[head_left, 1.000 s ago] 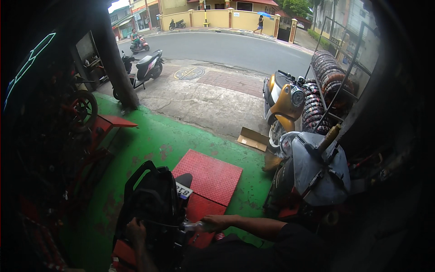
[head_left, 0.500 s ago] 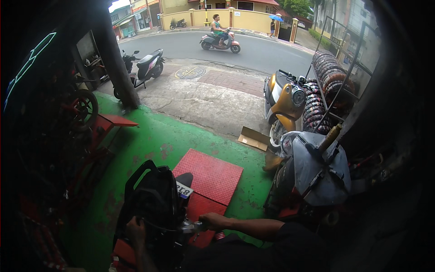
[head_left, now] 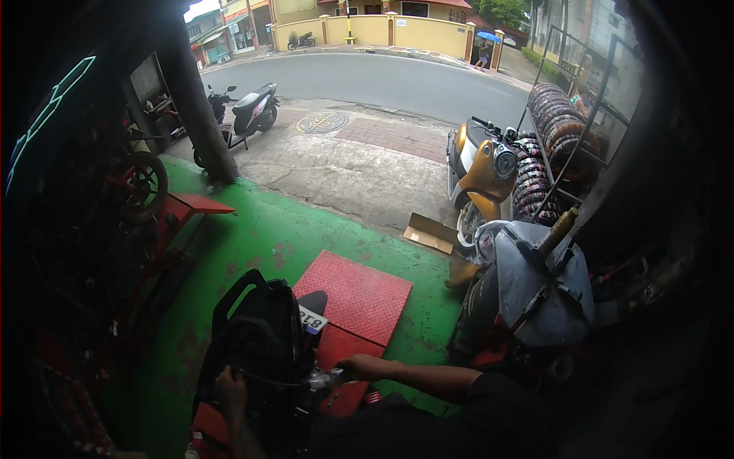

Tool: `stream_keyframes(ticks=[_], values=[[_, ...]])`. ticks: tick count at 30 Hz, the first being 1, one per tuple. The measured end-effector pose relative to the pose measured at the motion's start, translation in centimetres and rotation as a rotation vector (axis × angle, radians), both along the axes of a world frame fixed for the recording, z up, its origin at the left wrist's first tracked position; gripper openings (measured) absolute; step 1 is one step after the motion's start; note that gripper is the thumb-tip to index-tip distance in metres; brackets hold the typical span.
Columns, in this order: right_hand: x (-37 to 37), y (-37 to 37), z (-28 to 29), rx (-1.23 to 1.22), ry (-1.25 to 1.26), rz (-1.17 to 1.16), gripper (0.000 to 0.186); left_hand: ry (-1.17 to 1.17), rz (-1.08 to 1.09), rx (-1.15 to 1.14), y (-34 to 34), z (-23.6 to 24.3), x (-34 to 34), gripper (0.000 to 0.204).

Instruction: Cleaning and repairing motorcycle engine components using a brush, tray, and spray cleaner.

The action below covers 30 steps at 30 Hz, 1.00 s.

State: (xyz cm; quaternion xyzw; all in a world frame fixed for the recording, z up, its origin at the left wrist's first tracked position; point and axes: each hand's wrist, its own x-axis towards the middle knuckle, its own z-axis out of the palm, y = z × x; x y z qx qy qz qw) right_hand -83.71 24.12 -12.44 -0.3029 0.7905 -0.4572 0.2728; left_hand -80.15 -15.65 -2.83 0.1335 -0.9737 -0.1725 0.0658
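2 hands (head_left: 232, 389) (head_left: 361, 368) by bodywork (head_left: 264, 315), right seemingly gripping metal (head_left: 324, 379).

At seven o'clock, shadow hides what the left hand's (head_left: 230, 388) fingers meet. Towards six, the right hand (head_left: 362, 368) covers one end of a blurred silvery object (head_left: 327, 379), its kind unclear. The lower part of the black motorcycle (head_left: 256, 329) at seven is lost in darkness. A post (head_left: 193, 115) at ten hides part of a parked scooter (head_left: 251, 109). At one, a walker (head_left: 483, 55) under a blue umbrella (head_left: 488, 37) is too small to make out.
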Motion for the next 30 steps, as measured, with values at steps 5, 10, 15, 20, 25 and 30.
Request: stream_keyframes(ticks=[5,10,15,20,25,30], values=[[1.3,0.1,0.6,-0.054,0.004,0.070,0.071,-0.016,0.003,0.024,-0.3,0.2,-0.2,0.022],[3.6,-0.5,-0.4,0.061,0.049,-0.132,0.084,-0.028,0.025,-0.005,0.5,0.8,-0.3,0.024],[3.6,-0.3,0.0,0.095,0.137,-0.169,0.077,-0.025,0.045,-0.016,1.0,1.4,-0.1,0.022],[2.9,-0.1,0.2,0.049,0.221,-0.157,0.070,-0.039,0.046,0.008,0.9,1.4,-0.2,0.022],[2.5,0.1,1.8,0.114,0.156,-0.121,0.064,-0.012,0.061,-0.057,1.3,1.6,-0.2,0.023],[2.6,-0.1,0.3,0.099,0.122,-0.127,0.063,-0.047,0.054,0.001,0.6,1.1,-0.4,0.025]])
